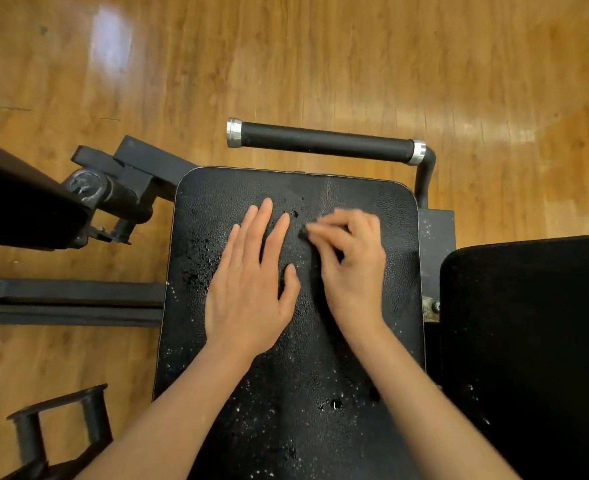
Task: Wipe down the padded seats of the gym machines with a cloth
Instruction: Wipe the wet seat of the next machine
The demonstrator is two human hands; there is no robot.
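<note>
On the wet black seat pad [293, 358], left hand [251, 282] flat, right hand [351, 261] just beside, fingers curled, contents unclear.

Left hand [248, 289] flat; right hand [350, 261] curled, pinching.

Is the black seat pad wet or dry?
Wet: droplets speckle the black seat pad around the flat left hand.

Seat pad [296, 358]: we are reading no text or brand.
Handle grip [324, 143]: we are finding no markings.
</note>
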